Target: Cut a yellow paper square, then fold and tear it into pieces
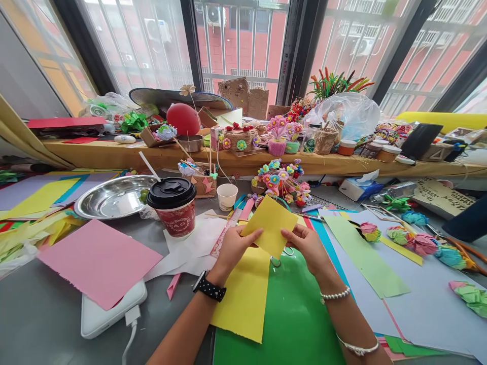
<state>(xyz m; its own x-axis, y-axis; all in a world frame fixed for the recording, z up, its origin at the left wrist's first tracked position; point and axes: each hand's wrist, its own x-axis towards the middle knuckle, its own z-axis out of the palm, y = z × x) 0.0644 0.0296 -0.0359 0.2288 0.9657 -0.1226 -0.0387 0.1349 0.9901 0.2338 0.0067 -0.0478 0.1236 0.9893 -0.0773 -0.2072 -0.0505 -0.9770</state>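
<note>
- Top of frame: a window ledge (152, 157) is crowded with craft items, including a round red object (183, 120).
- Left of centre: a black-lidded cup (175, 218) with a straw (149, 166) stands before a shiny metal dish (108, 195).
- Lower left: a pink sheet (99, 261) overlaps a white device (114, 313) with a cable (131, 342).
- Upper centre: a small paper cup (227, 197) stands left of a bunch of colourful flowers (277, 177).
- Right: a pale green strip (361, 253) and paper flowers (422, 244).
- Lower centre: a larger yellow sheet (241, 309) lies on a glossy green surface (297, 319); metal rings (275, 265) show beneath the held paper, partly hidden.
- Centre: a yellow square (272, 220), tilted cornerwise.
- The left hand (236, 246) pinches its left side, thumb on top.
- The right hand (307, 246) pinches its right side, thumb and fingers close together.
</note>
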